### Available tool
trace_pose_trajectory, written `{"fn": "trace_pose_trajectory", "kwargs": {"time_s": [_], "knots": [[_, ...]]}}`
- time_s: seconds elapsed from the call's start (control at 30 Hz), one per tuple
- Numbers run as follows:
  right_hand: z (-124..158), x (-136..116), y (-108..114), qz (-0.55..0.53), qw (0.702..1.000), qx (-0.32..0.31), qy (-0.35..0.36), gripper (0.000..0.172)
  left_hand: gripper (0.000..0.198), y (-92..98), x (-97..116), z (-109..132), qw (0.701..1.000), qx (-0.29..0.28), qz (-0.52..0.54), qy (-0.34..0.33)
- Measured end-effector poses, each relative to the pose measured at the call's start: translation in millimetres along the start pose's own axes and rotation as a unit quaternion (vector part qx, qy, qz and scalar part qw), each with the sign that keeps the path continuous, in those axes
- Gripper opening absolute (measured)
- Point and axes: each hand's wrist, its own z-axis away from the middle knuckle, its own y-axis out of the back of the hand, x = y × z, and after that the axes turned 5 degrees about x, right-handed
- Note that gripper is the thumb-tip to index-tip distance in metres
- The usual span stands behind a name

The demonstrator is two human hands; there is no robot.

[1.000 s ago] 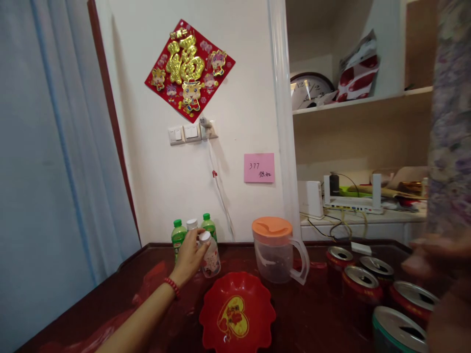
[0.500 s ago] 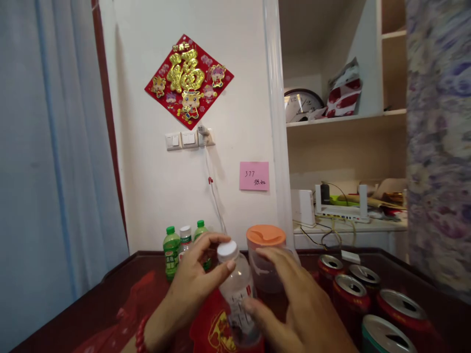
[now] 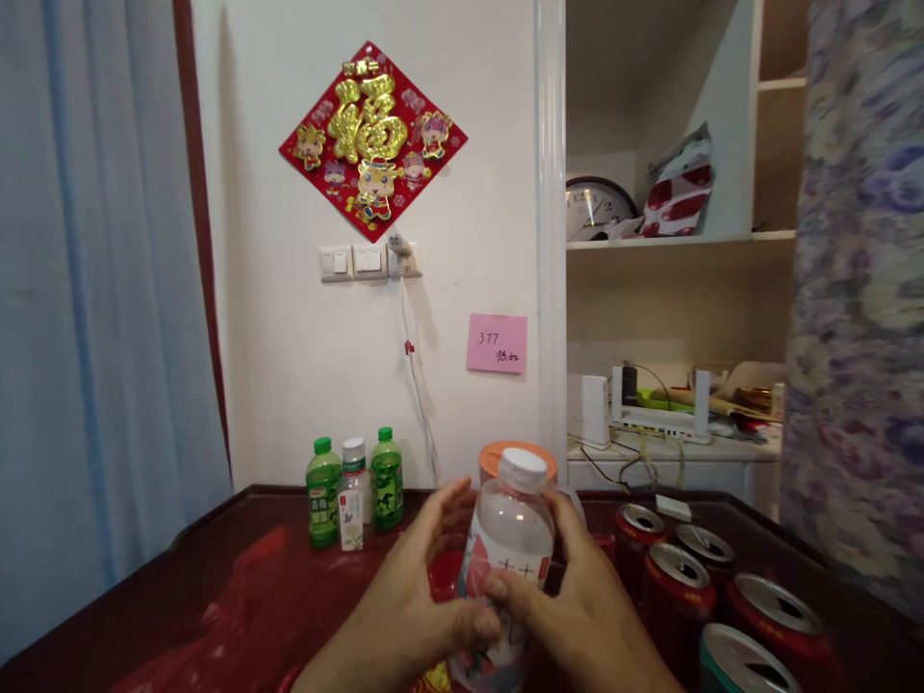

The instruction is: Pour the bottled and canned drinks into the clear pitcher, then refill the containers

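Note:
A clear plastic bottle (image 3: 505,529) with a white cap and a printed fruit label is upright with a slight tilt, low in front of me. My right hand (image 3: 584,597) is wrapped around its right side, thumb across the label, fingers partly hidden behind. Left of the bottle, my left hand (image 3: 425,587) has its fingers stretched and apart, with a gap to the bottle; its thumb lies before the label, and contact there is unclear. Behind the bottle stands a tub with an orange lid (image 3: 491,457). Part of a red and gold item (image 3: 435,679) shows under my hands.
Two green bottles (image 3: 322,496) and a white-capped bottle (image 3: 353,510) stand at the back left. Several opened drink cans (image 3: 679,587) are grouped at the right. Red thin plastic (image 3: 238,616) lies on the dark table (image 3: 180,577) at left. A router (image 3: 660,419) sits on the shelf.
My right hand has closed around the bottle, which has moved right and up and turned to show more of its label. My left hand has come off the cap area and lower.

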Motion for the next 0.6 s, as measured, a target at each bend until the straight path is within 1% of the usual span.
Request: {"fn": "trace_pose_trajectory", "kwargs": {"time_s": [0.03, 0.07, 0.13, 0.2, 0.23, 0.27, 0.3, 0.37, 0.4, 0.47, 0.53, 0.6], "knots": [[-1, 1, 0, -0.01, 1.0, 0.013, -0.01, 0.078, 0.109, -3.4, 2, 0, 0.999, -0.031, -0.006, 0.002], [-1, 2, -1, -0.024, 0.999, 0.011, -0.024, 0.08, 0.108, -6.4, 5, 0, 0.998, -0.057, -0.014, 0.002], [-2, 4, 0, -0.053, 0.998, -0.017, -0.043, 0.082, 0.1, -10.0, 9, -1, 0.996, -0.082, -0.036, -0.002], [-3, 6, 4, -0.076, 0.996, -0.04, -0.039, 0.083, 0.088, -8.5, 9, -2, 0.995, -0.068, -0.074, -0.022], [-3, 5, 8, -0.084, 0.995, -0.035, -0.034, 0.083, 0.083, -6.0, 7, -2, 0.993, -0.05, -0.105, -0.037], [-4, 4, 14, -0.085, 0.996, -0.015, -0.029, 0.082, 0.08, -2.5, 5, -3, 0.988, -0.031, -0.144, -0.053], [-5, 2, 19, -0.078, 0.997, 0.013, -0.026, 0.079, 0.078, 1.5, 2, -4, 0.979, -0.012, -0.191, -0.073], [-7, -3, 30, -0.048, 0.998, 0.048, -0.018, 0.07, 0.074, 9.3, -2, -5, 0.948, 0.018, -0.296, -0.114], [-8, -5, 34, -0.03, 0.998, 0.049, -0.015, 0.066, 0.072, 12.5, -4, -5, 0.93, 0.025, -0.343, -0.132], [-9, -8, 37, 0.01, 1.0, 0.025, -0.01, 0.059, 0.064, 16.7, -5, -6, 0.897, 0.026, -0.408, -0.17], [-10, -7, 35, 0.04, 0.999, 0.002, -0.006, 0.052, 0.058, 18.7, -4, -6, 0.873, 0.027, -0.444, -0.203], [-9, -5, 32, 0.054, 0.999, -0.007, 0.001, 0.045, 0.06, 20.3, -3, -6, 0.855, 0.034, -0.465, -0.226]]}}
